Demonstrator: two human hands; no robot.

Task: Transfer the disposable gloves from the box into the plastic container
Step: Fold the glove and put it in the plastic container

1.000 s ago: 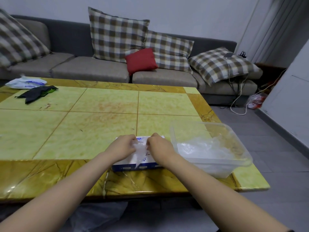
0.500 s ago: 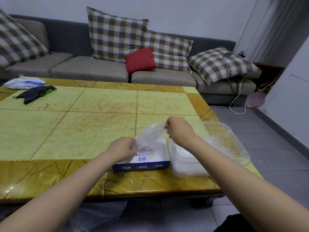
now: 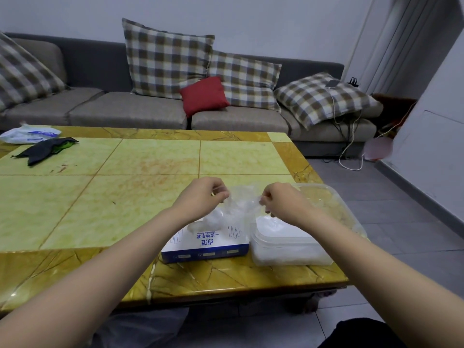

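**One glove stretched between both hands over the box**

In the head view, our left hand (image 3: 200,197) and right hand (image 3: 283,204) each pinch one clear glove (image 3: 242,200) with curled fingers, holding it spread between them in the air. It hangs above the box (image 3: 208,243), which lies by the near edge of the table (image 3: 150,156). More gloves (image 3: 213,221) bulge from the box's top opening. The container (image 3: 349,219) sits just right of the box, at the near right corner, with a pale pile (image 3: 276,228) inside.
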